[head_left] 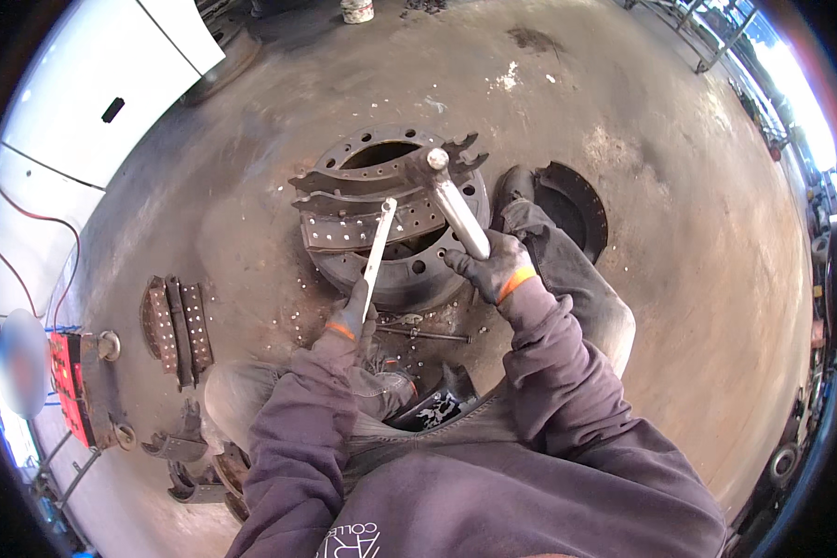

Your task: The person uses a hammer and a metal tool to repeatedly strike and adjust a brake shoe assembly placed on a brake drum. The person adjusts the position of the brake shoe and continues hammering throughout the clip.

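My left hand (pixel 352 312), in a dark glove with an orange cuff, is closed around a long, light-coloured metal bar (pixel 378 249) with a small rounded end. The bar slants up over a brake shoe (pixel 344 232) dotted with bright rivets. In my right hand (pixel 498 264), gloved the same way, is a hammer (pixel 461 212). Its head is raised above the far right of the shoe and hides part of it. Beneath, the shoe lies across a round brake drum (pixel 418 296) with holes around its rim, standing on the floor between my legs.
A metal rod (pixel 425 334) and scattered rivets lie before the drum. Near my legs is a dark curved piece (pixel 446 402) holding light bits. Perforated brake shoes (pixel 179 327) lie left, near a red box-like object (pixel 71 389). A curved dark part (pixel 577 209) rests beside my right leg.
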Available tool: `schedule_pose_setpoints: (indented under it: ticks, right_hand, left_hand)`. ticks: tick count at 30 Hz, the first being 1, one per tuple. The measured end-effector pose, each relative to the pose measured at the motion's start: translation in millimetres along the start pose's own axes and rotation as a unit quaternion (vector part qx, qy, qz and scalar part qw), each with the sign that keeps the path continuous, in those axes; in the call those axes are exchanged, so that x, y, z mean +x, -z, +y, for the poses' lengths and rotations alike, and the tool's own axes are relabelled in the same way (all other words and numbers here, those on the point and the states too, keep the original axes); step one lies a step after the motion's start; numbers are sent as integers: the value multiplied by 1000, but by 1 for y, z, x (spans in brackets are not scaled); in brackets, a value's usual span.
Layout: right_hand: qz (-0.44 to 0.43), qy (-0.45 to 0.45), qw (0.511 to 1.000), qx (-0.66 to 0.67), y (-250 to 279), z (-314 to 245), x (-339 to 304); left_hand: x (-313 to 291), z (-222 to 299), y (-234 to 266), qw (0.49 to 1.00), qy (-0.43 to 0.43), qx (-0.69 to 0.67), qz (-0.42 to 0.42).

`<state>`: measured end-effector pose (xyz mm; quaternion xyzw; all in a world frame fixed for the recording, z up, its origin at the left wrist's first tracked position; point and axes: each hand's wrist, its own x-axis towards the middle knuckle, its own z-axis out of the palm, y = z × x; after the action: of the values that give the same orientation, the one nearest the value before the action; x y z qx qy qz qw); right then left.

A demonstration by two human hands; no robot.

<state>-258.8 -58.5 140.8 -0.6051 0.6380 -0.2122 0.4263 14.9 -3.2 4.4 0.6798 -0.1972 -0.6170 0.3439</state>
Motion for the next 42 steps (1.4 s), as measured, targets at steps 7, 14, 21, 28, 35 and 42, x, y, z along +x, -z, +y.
schedule_pose_setpoints:
  ticks: [7, 14, 21, 28, 35, 42]
  right_hand:
    - [-17, -28, 999, -10, -2, 23, 10]
    - [-21, -49, 996, -76, -8, 31, 14]
    - [68, 83, 994, -8, 22, -18, -11]
    - [201, 104, 949, 220, 22, -80, -13]
    - [-78, 20, 979, -185, -28, 47, 62]
    - [113, 78, 981, 138, 63, -108, -28]
  left_hand:
    - [27, -16, 15, 985, 69, 149, 43]
    - [22, -8, 4, 969, -65, 231, 60]
    - [7, -7, -5, 979, -50, 177, 85]
    - [-1, -6, -4, 957, -84, 263, 94]
    - [72, -43, 6, 959, -96, 252, 86]
    - [58, -48, 13, 950, -76, 290, 85]
